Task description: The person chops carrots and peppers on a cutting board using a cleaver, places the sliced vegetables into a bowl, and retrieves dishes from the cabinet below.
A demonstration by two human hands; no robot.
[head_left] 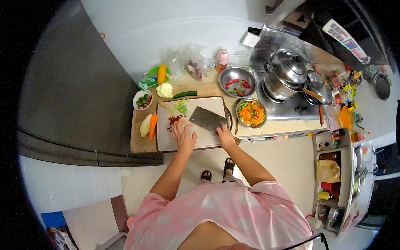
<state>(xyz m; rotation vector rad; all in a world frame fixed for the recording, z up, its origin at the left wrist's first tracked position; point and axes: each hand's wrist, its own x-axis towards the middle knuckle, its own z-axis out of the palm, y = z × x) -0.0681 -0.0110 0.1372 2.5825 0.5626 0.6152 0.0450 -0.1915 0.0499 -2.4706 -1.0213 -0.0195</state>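
Note:
A broad, dark-bladed cleaver [205, 118] lies nearly flat just over the white cutting board [204, 141], its handle closed in my right hand [225, 136]. My left hand [183, 136] rests on the board's left half with its fingers apart, their tips beside a small heap of chopped red pepper [174, 121]. Whether those fingertips touch the pieces I cannot tell. Behind the heap sit chopped light-green pieces [181, 106], with some pale slices to their left. Left of the board lie a carrot [153, 126] and a pale, tapered vegetable [145, 125].
Behind the board are a cucumber [185, 95], a cabbage [164, 90] and a white bowl of cut peppers [142, 100]. A metal bowl of shredded carrot [251, 113] and a pan with peppers [237, 82] stand to the right. Beyond is a steamer pot [283, 85] on the stove.

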